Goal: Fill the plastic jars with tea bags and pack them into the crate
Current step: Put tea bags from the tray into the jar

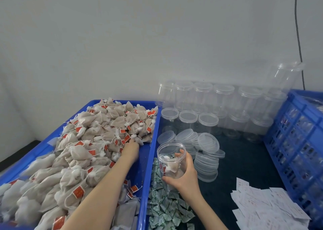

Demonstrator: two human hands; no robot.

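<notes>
Gripping an open jar point(170, 161) at lower centre, the right hand point(183, 177) curls around its wall; a few tea bags lie inside. The left hand point(130, 150) reaches into the tea bags point(83, 142) heaped in the blue tray point(148, 168) at left, fingers buried, grasp indeterminable. Dark tabletop point(241, 152) against a plain grey wall point(139, 37); blue crate point(297, 142) at right edge.

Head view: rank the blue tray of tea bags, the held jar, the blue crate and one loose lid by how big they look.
1. Blue tray, largest.
2. Blue crate, partly cut off at the frame edge, so its rank is unsure.
3. Held jar, in the right hand.
4. Loose lid, smallest.
</notes>
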